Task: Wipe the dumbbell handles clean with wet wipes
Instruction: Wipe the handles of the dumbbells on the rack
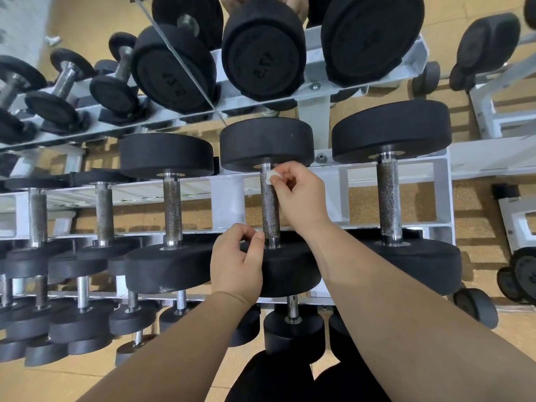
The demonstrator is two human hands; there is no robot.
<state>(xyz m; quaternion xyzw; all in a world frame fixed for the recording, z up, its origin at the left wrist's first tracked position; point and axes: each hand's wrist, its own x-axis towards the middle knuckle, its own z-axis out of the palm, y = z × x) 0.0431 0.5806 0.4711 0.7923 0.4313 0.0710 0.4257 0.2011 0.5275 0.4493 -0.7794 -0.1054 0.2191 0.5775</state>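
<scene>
On the rack's (362, 169) middle tier, right hand (295, 192) pinches a wet wipe (271, 174) against the far end of the centre dumbbell handle (269, 210). Left hand (236, 262) is curled by the near end; can't tell if it holds anything. Step: wiping. Next, probably: drag the wipe down the handle's full length.

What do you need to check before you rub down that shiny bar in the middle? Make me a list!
1. Wipe held: the right hand pinches the wipe. Ok.
2. Wipe on metal: it touches the top of the handle. Ok.
3. Dumbbell resting on the rack. Ok.
4. Path down the handle free: the left hand has its thumb at the lower end. Not ok.
5. Wipe wet enough. Cannot tell.
</scene>
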